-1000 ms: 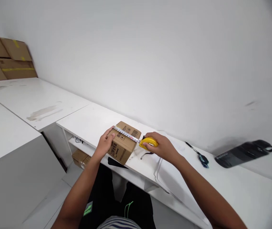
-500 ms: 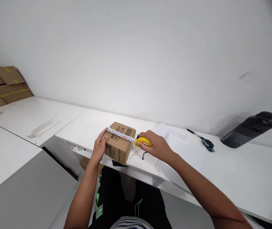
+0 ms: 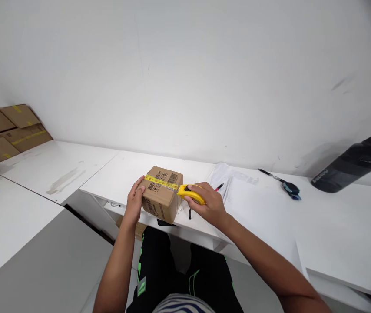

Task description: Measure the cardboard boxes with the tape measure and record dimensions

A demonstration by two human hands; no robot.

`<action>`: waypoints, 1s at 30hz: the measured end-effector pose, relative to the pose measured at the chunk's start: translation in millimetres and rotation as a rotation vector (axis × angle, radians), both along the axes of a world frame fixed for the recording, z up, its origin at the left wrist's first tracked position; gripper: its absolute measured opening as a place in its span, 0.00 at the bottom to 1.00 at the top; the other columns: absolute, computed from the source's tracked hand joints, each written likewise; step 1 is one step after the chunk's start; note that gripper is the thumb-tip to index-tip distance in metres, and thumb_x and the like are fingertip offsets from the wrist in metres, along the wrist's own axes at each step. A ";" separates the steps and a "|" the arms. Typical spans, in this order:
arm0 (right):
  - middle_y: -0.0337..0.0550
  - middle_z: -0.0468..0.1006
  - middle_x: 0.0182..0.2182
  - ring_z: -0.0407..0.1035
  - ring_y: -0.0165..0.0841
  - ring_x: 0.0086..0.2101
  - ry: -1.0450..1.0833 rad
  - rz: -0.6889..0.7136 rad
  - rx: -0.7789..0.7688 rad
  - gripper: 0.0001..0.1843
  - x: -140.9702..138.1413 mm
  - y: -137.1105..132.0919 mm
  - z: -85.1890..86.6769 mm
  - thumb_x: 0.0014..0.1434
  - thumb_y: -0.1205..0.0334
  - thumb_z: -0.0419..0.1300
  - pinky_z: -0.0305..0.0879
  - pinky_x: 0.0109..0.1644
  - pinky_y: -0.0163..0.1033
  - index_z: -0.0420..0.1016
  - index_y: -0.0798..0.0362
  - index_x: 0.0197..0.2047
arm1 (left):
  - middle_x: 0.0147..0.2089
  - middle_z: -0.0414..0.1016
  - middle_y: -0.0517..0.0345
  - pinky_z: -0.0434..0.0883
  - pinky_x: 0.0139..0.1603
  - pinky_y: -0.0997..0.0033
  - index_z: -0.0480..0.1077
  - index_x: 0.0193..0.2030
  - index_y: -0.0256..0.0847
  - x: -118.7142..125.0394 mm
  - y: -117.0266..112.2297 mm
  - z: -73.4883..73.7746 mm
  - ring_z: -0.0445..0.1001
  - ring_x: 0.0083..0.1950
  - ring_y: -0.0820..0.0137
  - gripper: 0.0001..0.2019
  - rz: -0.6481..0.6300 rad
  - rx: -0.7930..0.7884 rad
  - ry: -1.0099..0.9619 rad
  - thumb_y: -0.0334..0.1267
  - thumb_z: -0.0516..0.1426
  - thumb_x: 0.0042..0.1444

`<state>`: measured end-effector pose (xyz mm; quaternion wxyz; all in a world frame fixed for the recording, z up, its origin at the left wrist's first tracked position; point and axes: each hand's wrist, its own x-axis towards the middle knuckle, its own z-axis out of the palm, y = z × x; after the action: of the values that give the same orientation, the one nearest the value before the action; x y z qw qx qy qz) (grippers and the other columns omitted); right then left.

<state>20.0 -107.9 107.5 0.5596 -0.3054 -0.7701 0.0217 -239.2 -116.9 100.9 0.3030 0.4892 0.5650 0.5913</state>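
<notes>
A small brown cardboard box (image 3: 162, 204) with printed marks sits near the front edge of the white desk (image 3: 335, 226). My left hand (image 3: 135, 202) grips the box's left side and pins the end of a yellow tape blade (image 3: 161, 182) on its top edge. My right hand (image 3: 208, 204) is closed round the yellow tape measure case (image 3: 190, 194) just right of the box. The blade lies stretched across the box's top.
Sheets of paper (image 3: 234, 187) and a red pen (image 3: 218, 187) lie right of the box. Farther right are a black pen (image 3: 270, 174), a dark lanyard tag (image 3: 291, 189) and a black bottle (image 3: 351, 164) on its side. Flat cardboard boxes (image 3: 6, 130) lean at far left.
The tape blade has turned over: its white numbered face showed before, now the yellow side shows. The case has moved closer to the box. The camera view has shifted slightly.
</notes>
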 end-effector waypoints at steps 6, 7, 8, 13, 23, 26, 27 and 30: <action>0.49 0.76 0.42 0.73 0.40 0.41 0.359 -0.163 -0.080 0.23 16.4 -5.0 -2.7 0.55 0.49 0.63 0.74 0.44 0.48 0.69 0.48 0.52 | 0.62 0.70 0.53 0.70 0.58 0.65 0.66 0.62 0.44 5.9 -2.2 -2.3 0.71 0.59 0.60 0.25 0.073 0.049 0.032 0.48 0.52 0.59; 0.49 0.75 0.43 0.73 0.39 0.41 0.436 -0.187 -0.134 0.26 21.6 -6.7 -7.1 0.54 0.49 0.64 0.73 0.44 0.47 0.68 0.49 0.53 | 0.61 0.71 0.53 0.70 0.57 0.65 0.66 0.62 0.44 7.8 -2.9 -3.2 0.71 0.59 0.60 0.25 0.098 0.053 0.042 0.48 0.52 0.59; 0.48 0.75 0.43 0.73 0.39 0.40 0.513 -0.200 -0.202 0.28 27.1 -8.7 -12.4 0.53 0.48 0.65 0.73 0.44 0.46 0.68 0.49 0.54 | 0.61 0.71 0.54 0.70 0.57 0.65 0.66 0.62 0.45 10.2 -3.0 -4.2 0.71 0.59 0.60 0.25 0.123 0.052 0.045 0.48 0.52 0.59; 0.40 0.73 0.35 0.72 0.33 0.33 0.930 -0.143 -0.720 0.31 46.6 -26.6 -42.7 0.51 0.45 0.66 0.72 0.34 0.40 0.67 0.50 0.54 | 0.63 0.67 0.49 0.67 0.61 0.61 0.62 0.64 0.44 29.4 12.3 -8.2 0.68 0.61 0.59 0.27 0.239 0.092 0.052 0.54 0.49 0.63; 0.40 0.77 0.38 0.73 0.33 0.30 1.349 0.267 -1.001 0.32 14.4 -74.2 -52.3 0.53 0.41 0.64 0.71 0.33 0.41 0.61 0.45 0.56 | 0.73 0.43 0.42 0.58 0.67 0.52 0.47 0.70 0.46 130.9 -40.9 -42.3 0.47 0.73 0.53 0.44 -0.071 0.414 0.088 0.68 0.53 0.52; 0.41 0.76 0.42 0.73 0.33 0.36 1.124 0.308 -0.919 0.32 9.4 -78.2 -53.2 0.57 0.40 0.60 0.71 0.40 0.40 0.59 0.42 0.60 | 0.64 0.63 0.40 0.67 0.60 0.53 0.62 0.61 0.41 151.0 -60.1 -51.7 0.63 0.65 0.50 0.39 -0.455 0.023 -0.074 0.68 0.54 0.51; 0.42 0.75 0.44 0.73 0.33 0.38 0.978 0.322 -0.877 0.32 11.7 -77.2 -52.8 0.58 0.40 0.59 0.70 0.43 0.40 0.60 0.43 0.61 | 0.60 0.68 0.40 0.68 0.59 0.53 0.65 0.58 0.39 152.5 -62.0 -52.1 0.68 0.61 0.51 0.37 -0.490 -0.078 -0.105 0.67 0.54 0.52; 0.43 0.76 0.42 0.72 0.34 0.38 0.391 0.373 -0.775 0.27 33.4 -59.9 -46.3 0.62 0.42 0.55 0.68 0.45 0.39 0.67 0.48 0.58 | 0.51 0.75 0.42 0.69 0.56 0.54 0.67 0.53 0.36 146.1 -60.4 -50.9 0.73 0.54 0.55 0.33 -0.435 -0.199 -0.142 0.65 0.52 0.56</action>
<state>53.4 -167.8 61.2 0.5253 -0.3384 -0.6272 0.4650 -93.2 -177.4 49.9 0.5089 0.5244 0.4792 0.4862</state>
